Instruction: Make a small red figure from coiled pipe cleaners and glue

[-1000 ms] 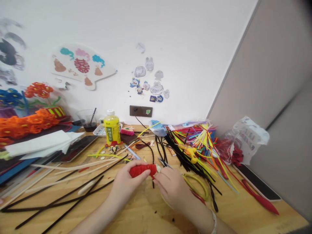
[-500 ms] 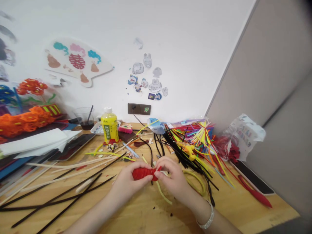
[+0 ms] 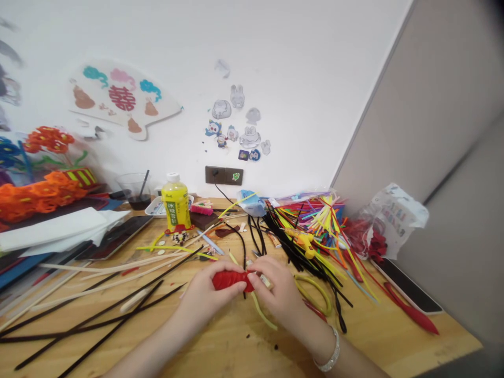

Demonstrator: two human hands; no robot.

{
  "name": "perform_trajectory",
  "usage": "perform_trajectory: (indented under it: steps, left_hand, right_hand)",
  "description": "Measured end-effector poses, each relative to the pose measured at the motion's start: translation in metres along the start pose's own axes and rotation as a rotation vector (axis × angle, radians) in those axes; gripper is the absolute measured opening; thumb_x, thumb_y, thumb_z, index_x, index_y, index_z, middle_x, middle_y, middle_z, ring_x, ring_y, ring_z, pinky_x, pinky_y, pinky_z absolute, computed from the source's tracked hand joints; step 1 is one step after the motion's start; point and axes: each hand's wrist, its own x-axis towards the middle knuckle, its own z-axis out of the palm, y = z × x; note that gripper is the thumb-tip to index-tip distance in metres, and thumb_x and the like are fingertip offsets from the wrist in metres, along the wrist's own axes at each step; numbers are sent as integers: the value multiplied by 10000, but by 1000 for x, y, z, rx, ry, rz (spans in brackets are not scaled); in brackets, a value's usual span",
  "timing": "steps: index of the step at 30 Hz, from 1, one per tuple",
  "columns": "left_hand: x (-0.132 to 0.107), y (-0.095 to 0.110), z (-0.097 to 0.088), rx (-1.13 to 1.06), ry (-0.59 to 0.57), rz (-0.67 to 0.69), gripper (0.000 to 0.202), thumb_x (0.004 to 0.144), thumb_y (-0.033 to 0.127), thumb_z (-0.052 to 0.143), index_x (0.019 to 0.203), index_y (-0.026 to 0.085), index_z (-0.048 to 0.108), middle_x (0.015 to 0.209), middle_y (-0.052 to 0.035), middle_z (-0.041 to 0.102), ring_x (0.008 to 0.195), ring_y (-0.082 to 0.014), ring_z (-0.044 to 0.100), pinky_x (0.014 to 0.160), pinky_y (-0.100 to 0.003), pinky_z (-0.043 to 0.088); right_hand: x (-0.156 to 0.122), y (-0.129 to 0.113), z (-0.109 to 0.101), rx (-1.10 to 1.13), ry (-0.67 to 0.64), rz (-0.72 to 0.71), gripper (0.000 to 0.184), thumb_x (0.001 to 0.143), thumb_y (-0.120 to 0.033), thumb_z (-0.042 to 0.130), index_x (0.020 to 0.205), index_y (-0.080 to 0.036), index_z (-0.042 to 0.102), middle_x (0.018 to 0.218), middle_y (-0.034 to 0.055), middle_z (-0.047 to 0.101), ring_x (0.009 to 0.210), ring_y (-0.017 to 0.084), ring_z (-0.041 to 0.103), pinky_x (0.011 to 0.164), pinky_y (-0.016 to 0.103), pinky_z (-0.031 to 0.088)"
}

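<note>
My left hand (image 3: 207, 299) is closed around a red wound pipe-cleaner roll (image 3: 231, 280), held just above the wooden table (image 3: 236, 352). My right hand (image 3: 277, 294) pinches the right end of the same roll, fingers pressed together near a pale stub at its tip. A yellow-green pipe cleaner (image 3: 262, 312) trails on the table below the hands. A silver bracelet (image 3: 331, 357) sits on my right wrist.
A heap of coloured pipe cleaners (image 3: 318, 226) lies at the right, long black ones (image 3: 98, 315) and pale sticks (image 3: 118, 265) at the left. A yellow bottle (image 3: 176, 203), a cup (image 3: 136, 191), orange pipe-cleaner flowers (image 3: 39, 191) and a plastic bag (image 3: 394, 215) stand behind.
My right hand has moved in from the lower right onto the right end of the red roll. The view has shifted slightly; the left hand keeps its hold.
</note>
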Motion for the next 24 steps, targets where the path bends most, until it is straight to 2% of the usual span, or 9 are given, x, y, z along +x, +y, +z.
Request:
perform_trajectory:
  steps: [3,6,9,13,16,18,21,24]
  left_hand:
    - [0,4,0,-42,15,-34,184,587,300,677,733,190,659,758,-37,714,741,-229,650,735,-332,493]
    - [1,5,-1,-115,21,-73,221,578,322,686,739,174,652,748,-38,703,718,-223,641,702,-321,494]
    - [2,2,-2,-145,6,-89,253,584,335,688,766,166,641,763,-40,692,721,-219,634,696,-317,490]
    - [5,-4,-4,-172,-20,-27,286,580,359,704,777,173,613,798,-36,667,752,-215,634,709,-311,487]
    - [6,-7,-6,-353,-71,-54,405,643,539,609,842,192,547,701,-4,632,565,-190,633,558,-312,496]
    - [8,-8,-8,-469,-113,-93,481,669,635,519,890,207,512,601,25,607,458,-182,611,486,-309,479]
    - [11,-8,-10,-531,-128,-95,469,664,595,577,913,202,520,595,19,638,496,-181,629,533,-303,486]
    - [13,-8,-11,-533,-106,-93,426,654,525,643,890,179,565,660,-8,682,565,-175,641,603,-303,499]
  right_hand:
    - [0,-1,-4,-102,-79,-66,183,854,-223,456,944,-171,607,865,70,626,825,179,564,743,312,453]
    - [1,-1,-6,-126,-138,-99,223,806,-276,554,995,-159,581,913,80,622,852,190,563,760,313,454]
    - [1,1,-5,-86,-149,-57,236,769,-272,613,978,-167,580,888,65,623,821,179,570,733,295,460]
    - [0,2,1,-4,-117,33,217,720,-233,664,924,-186,604,831,39,640,760,167,585,679,279,468]
    - [-2,3,9,75,-70,166,190,680,-173,678,861,-177,623,771,28,649,690,158,597,610,256,478]
    - [-4,6,15,120,7,232,174,669,-147,662,836,-173,622,750,24,647,665,155,604,587,247,486]
    - [-6,11,22,120,137,241,159,663,-141,643,816,-173,611,743,25,640,666,160,608,595,258,498]
    - [-9,13,27,93,200,192,141,662,-128,630,790,-177,600,722,19,630,652,159,600,595,263,495]
